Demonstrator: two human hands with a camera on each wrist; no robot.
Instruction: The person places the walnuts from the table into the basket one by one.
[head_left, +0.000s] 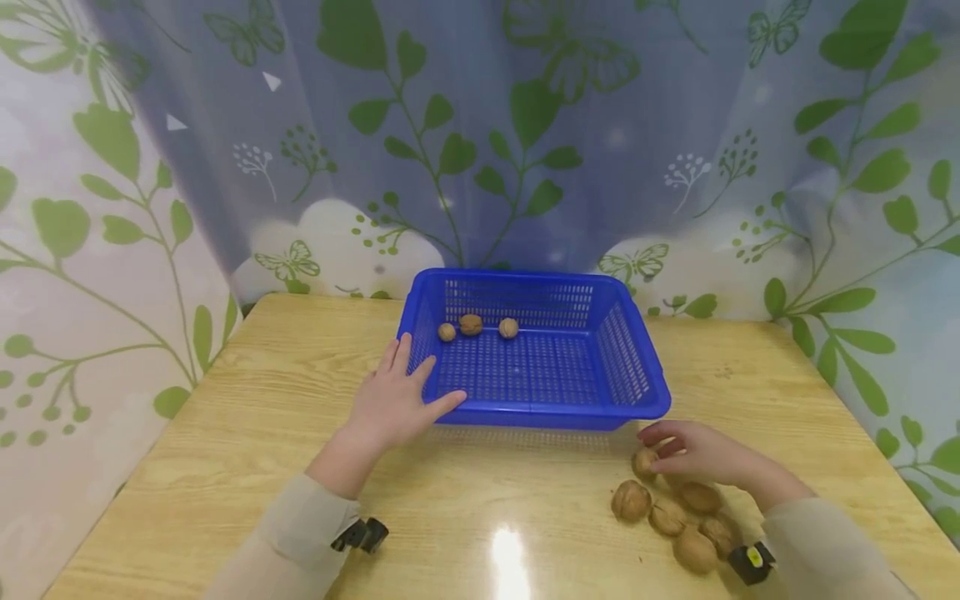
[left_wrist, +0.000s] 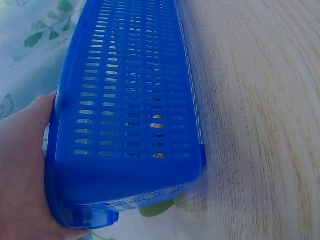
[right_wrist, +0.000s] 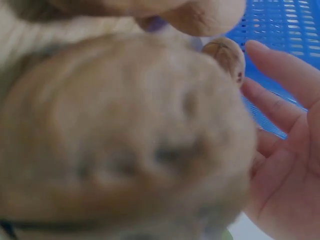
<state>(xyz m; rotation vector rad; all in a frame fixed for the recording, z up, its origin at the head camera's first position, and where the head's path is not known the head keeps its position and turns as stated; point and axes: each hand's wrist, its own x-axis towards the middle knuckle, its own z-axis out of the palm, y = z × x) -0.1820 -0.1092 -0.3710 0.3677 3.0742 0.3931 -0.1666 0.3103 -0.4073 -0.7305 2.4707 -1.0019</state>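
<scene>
A blue perforated plastic basket (head_left: 525, 410) stands on the table with three walnuts (head_left: 470, 324) inside, near its far left corner. My left hand (head_left: 390, 406) rests on the basket's near left corner, fingers spread along the left rim and thumb on the front rim. Close to the basket's right front corner, my right hand (head_left: 697, 452) reaches around a walnut (head_left: 643, 463) on the table. In the right wrist view, the thumb and a finger come up to one side of that walnut (right_wrist: 226, 59), without a clear pinch.
Several more walnuts (head_left: 694, 550) lie grouped below my right hand, one of them large and blurred (right_wrist: 125, 140) in the right wrist view. The wooden table (head_left: 247, 417) meets a patterned curtain (head_left: 480, 150) behind the basket.
</scene>
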